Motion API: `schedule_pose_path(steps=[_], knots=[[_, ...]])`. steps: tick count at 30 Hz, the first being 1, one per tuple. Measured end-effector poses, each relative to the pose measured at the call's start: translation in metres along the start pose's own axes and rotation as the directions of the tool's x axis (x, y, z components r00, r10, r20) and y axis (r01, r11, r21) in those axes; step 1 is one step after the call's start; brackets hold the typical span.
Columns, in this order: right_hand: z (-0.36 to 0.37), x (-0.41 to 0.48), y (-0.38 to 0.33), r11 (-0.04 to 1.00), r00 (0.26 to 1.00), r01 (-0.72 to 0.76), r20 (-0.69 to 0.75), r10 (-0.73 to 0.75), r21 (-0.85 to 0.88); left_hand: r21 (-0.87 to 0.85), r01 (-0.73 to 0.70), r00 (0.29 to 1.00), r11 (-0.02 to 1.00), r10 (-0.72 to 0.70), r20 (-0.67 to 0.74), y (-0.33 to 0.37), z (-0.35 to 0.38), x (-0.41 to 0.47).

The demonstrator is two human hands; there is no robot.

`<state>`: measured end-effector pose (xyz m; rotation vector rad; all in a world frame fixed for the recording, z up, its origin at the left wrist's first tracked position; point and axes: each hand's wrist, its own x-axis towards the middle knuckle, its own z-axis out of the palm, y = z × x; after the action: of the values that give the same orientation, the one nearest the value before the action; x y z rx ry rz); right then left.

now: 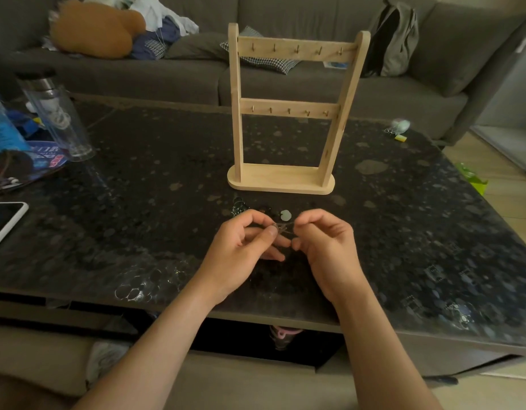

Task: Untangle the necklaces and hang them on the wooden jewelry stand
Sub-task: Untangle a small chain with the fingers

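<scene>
fingers (271,232) of both hands curled, pinching tangled necklaces (281,226) above table (137,173).

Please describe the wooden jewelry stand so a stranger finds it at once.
On the dark speckled table before the grey sofa, the wooden jewelry stand stands upright near the middle. Only it is pale wood, with two crossbars of small hooks.

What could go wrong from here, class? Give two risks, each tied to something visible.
Both the left hand and right hand pinch the thin chain; pulling apart could tighten any knot or snap it. The remaining tangle lies on the dark speckled table, where fine links may be overlooked.
</scene>
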<state>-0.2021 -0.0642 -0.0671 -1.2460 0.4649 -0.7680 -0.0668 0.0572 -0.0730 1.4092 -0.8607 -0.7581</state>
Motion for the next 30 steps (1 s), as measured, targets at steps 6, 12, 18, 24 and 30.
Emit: schedule_pose_path(steps=[6, 12, 18, 24, 30], knots=[[0.008, -0.002, 0.007, 0.940, 0.990, 0.111, -0.042, -0.131, -0.322, -0.088, -0.030, 0.999, 0.996, 0.026, -0.045, -0.002, -0.002, -0.001], [0.009, -0.002, 0.007, 0.893, 0.982, 0.142, -0.054, -0.181, -0.427, -0.071, -0.053, 0.994, 0.996, 0.046, -0.094, -0.006, 0.001, 0.000], [0.011, -0.002, 0.012, 0.675, 0.933, 0.291, 0.046, -0.357, -0.678, 0.101, -0.114, 0.980, 0.988, 0.128, -0.150, -0.010, 0.001, -0.002], [0.018, 0.003, 0.012, 0.608, 0.947, 0.291, 0.132, -0.293, -0.738, 0.337, -0.156, 0.965, 0.929, 0.215, -0.148, -0.009, -0.008, -0.001], [0.021, 0.004, 0.012, 0.600, 0.967, 0.245, 0.144, -0.212, -0.762, 0.583, -0.196, 0.938, 0.788, 0.323, -0.122, -0.004, -0.007, -0.001]])
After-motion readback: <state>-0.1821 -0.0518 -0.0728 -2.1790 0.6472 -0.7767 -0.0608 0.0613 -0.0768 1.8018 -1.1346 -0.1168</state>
